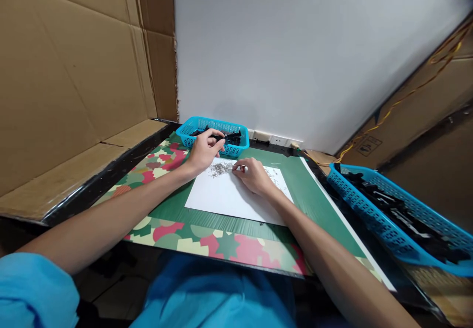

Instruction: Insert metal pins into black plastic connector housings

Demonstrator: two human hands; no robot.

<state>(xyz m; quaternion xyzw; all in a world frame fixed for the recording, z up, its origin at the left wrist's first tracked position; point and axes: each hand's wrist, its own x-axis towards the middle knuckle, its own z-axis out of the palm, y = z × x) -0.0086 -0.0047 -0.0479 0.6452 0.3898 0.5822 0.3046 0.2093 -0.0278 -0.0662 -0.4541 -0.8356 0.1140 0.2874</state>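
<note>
My left hand (204, 151) is raised at the front edge of a blue plastic basket (192, 123), its fingers closed on a slim black plastic part (219, 137). More black parts (233, 139) lie inside that basket. On a white sheet (221, 197) is a heap of tiny metal pieces (220, 169), too small to name. Just right of the heap, my right hand (254, 175) rests low over the sheet with thumb and fingers pinched together. What sits in that pinch, if anything, is too small to tell.
A second blue basket (364, 207) with black parts (399, 212) stands at the right. Small pieces (277, 178) are scattered on the sheet's right side. Cardboard walls (74, 57) and a white panel (277, 57) enclose the table. Power sockets (279, 141) and a yellow cable (388, 116) run behind.
</note>
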